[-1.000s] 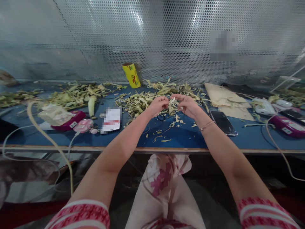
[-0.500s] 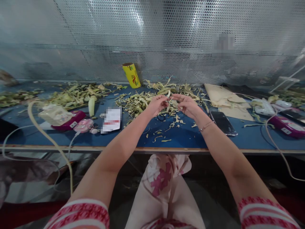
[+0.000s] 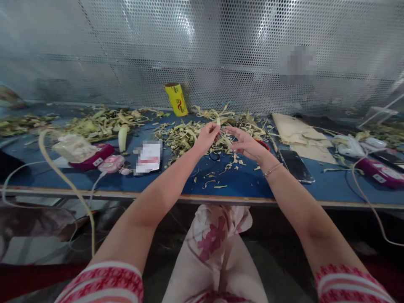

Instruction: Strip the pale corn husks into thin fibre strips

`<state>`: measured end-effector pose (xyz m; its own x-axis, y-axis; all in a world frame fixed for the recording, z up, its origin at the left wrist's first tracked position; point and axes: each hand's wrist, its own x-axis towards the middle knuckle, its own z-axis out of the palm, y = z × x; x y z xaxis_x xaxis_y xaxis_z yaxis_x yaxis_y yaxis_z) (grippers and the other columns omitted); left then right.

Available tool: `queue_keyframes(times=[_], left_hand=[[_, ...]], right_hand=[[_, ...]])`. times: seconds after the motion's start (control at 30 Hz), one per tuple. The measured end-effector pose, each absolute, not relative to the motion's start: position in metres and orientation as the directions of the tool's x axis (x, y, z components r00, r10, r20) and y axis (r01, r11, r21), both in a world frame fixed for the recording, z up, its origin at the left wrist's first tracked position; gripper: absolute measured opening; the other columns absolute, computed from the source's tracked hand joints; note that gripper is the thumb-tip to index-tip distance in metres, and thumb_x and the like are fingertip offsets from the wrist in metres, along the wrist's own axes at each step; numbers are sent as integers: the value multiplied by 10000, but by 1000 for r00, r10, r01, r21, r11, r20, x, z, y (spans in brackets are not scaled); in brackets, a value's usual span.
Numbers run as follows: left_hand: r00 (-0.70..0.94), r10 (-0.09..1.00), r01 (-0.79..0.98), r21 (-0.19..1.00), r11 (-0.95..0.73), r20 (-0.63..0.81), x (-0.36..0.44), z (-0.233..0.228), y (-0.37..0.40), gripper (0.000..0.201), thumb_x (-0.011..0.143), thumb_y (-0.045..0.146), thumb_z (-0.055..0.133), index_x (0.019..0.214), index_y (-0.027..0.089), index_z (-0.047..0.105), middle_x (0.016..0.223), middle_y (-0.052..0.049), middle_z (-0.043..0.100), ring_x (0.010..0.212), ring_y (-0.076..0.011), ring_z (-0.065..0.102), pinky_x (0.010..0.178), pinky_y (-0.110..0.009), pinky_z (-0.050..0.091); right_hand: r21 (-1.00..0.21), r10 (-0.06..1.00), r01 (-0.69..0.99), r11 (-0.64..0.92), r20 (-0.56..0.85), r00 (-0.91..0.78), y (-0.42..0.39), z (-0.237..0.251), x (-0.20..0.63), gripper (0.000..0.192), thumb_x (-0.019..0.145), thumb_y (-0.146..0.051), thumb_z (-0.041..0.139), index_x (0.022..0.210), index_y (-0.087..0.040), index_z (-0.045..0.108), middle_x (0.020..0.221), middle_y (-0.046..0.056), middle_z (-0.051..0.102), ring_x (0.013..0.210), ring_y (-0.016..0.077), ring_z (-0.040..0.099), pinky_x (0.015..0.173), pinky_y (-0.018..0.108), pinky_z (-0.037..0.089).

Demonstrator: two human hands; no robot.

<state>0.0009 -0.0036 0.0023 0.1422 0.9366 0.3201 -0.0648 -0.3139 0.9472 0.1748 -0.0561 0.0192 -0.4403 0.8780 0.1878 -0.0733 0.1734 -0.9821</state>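
My left hand (image 3: 206, 138) hovers over the blue table (image 3: 240, 181) and pinches a thin pale strip of peel (image 3: 218, 122) between thumb and fingers. My right hand (image 3: 245, 144) is just right of it, fingers spread apart, holding nothing that I can see. Both hands are above a heap of pale green and yellow peelings (image 3: 186, 135) at the table's middle back. A black loop (image 3: 214, 156) lies on the table under the hands. Small scraps (image 3: 217, 182) are scattered nearer the front edge.
A yellow tube (image 3: 177, 99) leans on the perforated metal wall. Left: a second heap of peelings (image 3: 101, 121), a peeled stalk (image 3: 121, 139), a white card (image 3: 148, 157), a pink device (image 3: 110, 164) with cables. Right: a dark phone (image 3: 295, 160), brown cardboard (image 3: 299, 134), more devices (image 3: 380, 172).
My hands were together working one strip. Now the left hand has lifted away with the strip and the right hand has spread its fingers.
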Motion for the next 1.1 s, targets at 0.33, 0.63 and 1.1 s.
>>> queue_keyframes(times=[0.33, 0.63, 1.1], left_hand=[[277, 948, -172, 979, -113, 158, 6, 9, -15, 144, 834, 195, 603, 725, 149, 521, 610, 23, 561, 495, -57, 505, 517, -194, 420], [305, 938, -453, 891, -12, 168, -1, 18, -18, 98, 730, 118, 696, 821, 130, 661, 706, -4, 672, 589, -49, 594, 633, -188, 504], [393, 888, -315, 942, -112, 237, 9, 12, -26, 253, 747, 331, 731, 865, 138, 618, 764, -17, 662, 638, -79, 614, 662, -238, 525]], right_hand=[[-948, 900, -161, 275, 313, -304, -46, 15, 179, 721, 615, -151, 725, 1280, -323, 503, 1517, 17, 346, 561, 18, 416, 470, 188, 455], [-967, 914, -90, 238, 255, -315, -47, 12, 175, 764, 596, -169, 756, 1295, -321, 489, 1495, 34, 333, 602, 19, 465, 507, 195, 483], [-934, 879, 10, 357, 332, -341, -44, 5, 169, 790, 595, -197, 748, 1318, -293, 445, 1365, 50, 474, 639, 67, 506, 529, 234, 477]])
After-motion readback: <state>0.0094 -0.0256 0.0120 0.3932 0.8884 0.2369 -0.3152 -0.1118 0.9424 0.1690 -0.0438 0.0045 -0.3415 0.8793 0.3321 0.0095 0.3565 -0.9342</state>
